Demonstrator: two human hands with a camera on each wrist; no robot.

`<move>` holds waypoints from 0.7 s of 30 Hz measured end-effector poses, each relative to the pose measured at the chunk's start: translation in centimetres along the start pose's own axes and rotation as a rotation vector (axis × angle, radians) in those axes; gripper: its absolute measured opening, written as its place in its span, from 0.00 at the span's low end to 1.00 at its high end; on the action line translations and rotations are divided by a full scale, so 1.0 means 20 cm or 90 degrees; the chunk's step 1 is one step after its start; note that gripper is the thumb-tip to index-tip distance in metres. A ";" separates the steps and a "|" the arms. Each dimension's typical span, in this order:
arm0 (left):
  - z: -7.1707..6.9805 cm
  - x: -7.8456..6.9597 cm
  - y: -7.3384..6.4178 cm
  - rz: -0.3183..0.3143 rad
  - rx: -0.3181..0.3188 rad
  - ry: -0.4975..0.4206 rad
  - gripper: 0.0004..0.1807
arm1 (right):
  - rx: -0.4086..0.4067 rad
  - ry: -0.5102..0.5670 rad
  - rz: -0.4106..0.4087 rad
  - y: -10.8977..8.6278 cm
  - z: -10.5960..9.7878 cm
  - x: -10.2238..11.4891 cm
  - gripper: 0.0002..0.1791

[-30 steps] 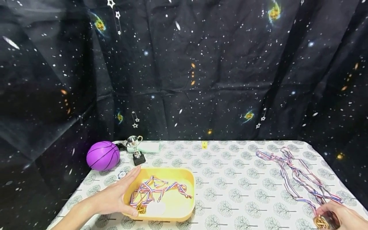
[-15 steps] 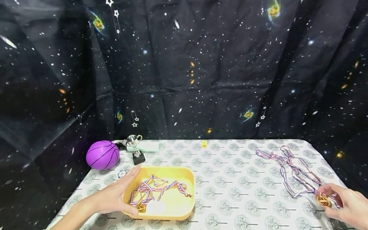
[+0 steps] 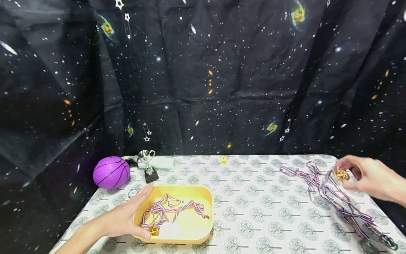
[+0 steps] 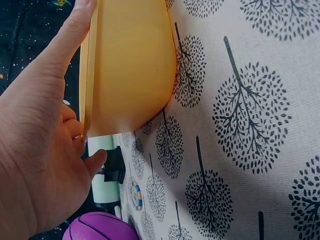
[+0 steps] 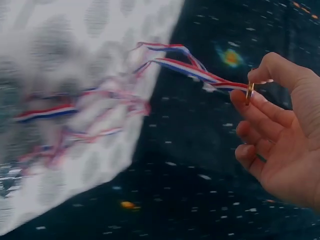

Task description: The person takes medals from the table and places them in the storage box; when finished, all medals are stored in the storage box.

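My right hand (image 3: 369,176) is raised above the table's right side, pinching a gold medal (image 3: 340,173) between thumb and fingertips. Its red, white and blue ribbon (image 5: 195,72) trails down from it in the right wrist view. Below lie tangled striped ribbons (image 3: 344,203) with two dark or silvery medals (image 3: 388,242) at their near end. On the left, my left hand (image 3: 125,215) grips the left side of a yellow plastic bin (image 3: 207,211), thumb at the front corner and fingers at the back. Inside the bin lie striped ribbons (image 3: 161,211) and a gold medal (image 3: 153,231).
A purple basketball (image 3: 111,173) sits at the table's left edge. Beside it stand a small silver trophy (image 3: 148,165) on a black base and a pale green cylinder (image 3: 163,163). A yellow tag (image 3: 223,160) lies at the back edge, and a round badge (image 3: 132,193) behind the bin.
My right hand has lifted the gold medal from the table's near right, up and away from me, pulling its ribbon along. My left hand and the bin have stayed in place.
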State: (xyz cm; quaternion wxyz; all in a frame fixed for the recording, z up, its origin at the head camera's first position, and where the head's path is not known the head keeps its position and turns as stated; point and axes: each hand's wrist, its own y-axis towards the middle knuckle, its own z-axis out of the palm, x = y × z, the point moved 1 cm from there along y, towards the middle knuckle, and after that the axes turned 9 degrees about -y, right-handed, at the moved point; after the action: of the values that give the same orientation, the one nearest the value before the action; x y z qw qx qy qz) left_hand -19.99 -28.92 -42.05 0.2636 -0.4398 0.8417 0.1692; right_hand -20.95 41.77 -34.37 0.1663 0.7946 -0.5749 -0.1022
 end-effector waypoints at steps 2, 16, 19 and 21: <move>0.00 0.00 0.00 0.001 0.002 -0.001 0.79 | -0.018 0.005 -0.004 0.08 -0.07 0.02 0.26; 0.00 0.01 0.00 0.004 0.005 0.003 0.79 | -0.025 0.053 -0.009 0.53 -0.42 0.33 0.24; 0.00 0.01 0.00 0.007 0.001 0.006 0.79 | -0.029 0.076 -0.016 0.60 -0.47 0.42 0.23; 0.00 0.02 0.01 0.008 0.003 0.004 0.79 | -0.029 0.089 -0.025 0.63 -0.49 0.48 0.22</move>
State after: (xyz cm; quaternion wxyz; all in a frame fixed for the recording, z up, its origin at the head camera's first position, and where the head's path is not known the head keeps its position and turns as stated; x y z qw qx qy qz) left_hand -20.25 -29.03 -42.23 0.2613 -0.4345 0.8455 0.1674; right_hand -25.49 30.48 -20.15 0.2221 0.8069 -0.5437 -0.0633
